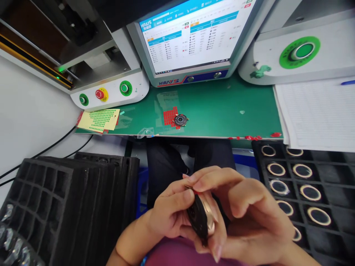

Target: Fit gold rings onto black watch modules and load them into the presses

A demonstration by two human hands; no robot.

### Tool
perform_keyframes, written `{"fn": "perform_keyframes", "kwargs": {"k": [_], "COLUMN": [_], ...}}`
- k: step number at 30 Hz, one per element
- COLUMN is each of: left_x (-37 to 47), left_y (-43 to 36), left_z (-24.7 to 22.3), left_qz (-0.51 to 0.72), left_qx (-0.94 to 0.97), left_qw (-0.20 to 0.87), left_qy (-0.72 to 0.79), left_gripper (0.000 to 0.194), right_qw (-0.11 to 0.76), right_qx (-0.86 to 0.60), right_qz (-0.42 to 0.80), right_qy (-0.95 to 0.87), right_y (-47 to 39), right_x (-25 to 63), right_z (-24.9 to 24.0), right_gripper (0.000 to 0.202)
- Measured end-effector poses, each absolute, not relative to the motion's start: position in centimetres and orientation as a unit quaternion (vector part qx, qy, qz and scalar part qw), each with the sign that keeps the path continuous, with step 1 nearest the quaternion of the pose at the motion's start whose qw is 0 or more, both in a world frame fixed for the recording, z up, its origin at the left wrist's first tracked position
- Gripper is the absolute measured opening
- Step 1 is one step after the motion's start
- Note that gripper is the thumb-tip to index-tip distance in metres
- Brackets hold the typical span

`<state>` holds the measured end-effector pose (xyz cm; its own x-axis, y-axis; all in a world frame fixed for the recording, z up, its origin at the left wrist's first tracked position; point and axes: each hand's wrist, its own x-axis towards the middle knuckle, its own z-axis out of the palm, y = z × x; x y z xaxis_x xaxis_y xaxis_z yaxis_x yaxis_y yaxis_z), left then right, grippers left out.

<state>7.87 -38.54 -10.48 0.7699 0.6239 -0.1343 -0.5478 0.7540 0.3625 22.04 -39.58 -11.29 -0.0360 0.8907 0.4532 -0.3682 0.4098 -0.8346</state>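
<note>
In front of my lap is a smartwatch case (200, 218) with a dark glossy back and a gold-coloured side, tilted on its edge. My left hand (174, 208) is closed around it, the thumb lying near its upper end. My right hand (249, 218) comes from the other side, its fingertips on the upper edge, where a small red spot shows. Whether they pinch something small there is hidden. Another round watch case (181, 120) lies back up on the green bench mat (219, 107), partly over a sheet of red stickers (169, 116).
On the right, a black compartment tray (332, 173) holds several gold-rimmed watch parts beside paper sheets (318, 111). Stacked black foam trays (80, 207) stand at left. A yellow sticker card (101, 120), monitor (191, 40) and machine button panel (111, 92) are behind.
</note>
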Motion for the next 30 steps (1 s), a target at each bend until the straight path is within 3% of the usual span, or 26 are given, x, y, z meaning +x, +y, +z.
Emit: {"fn": "perform_keyframes", "kwargs": {"k": [17,30], "left_x": [8.2,8.7], "left_y": [-38.7,-38.1], "left_z": [-11.1,-10.3], "left_qz": [0.37,0.355], "left_qx": [0.149,0.206], "left_qw": [0.914,0.893], "left_qy": [0.068,0.186], "left_gripper": [0.037,0.053], "right_qw": [0.674,0.685], "right_qx": [-0.171,-0.204], "right_qz": [0.537,0.521], "right_qy": [-0.478,-0.467], "right_y": [-39.3,-39.3], "right_x": [21.4,20.8], "right_z": [-11.9,-12.6], "right_gripper": [0.062,0.077]}}
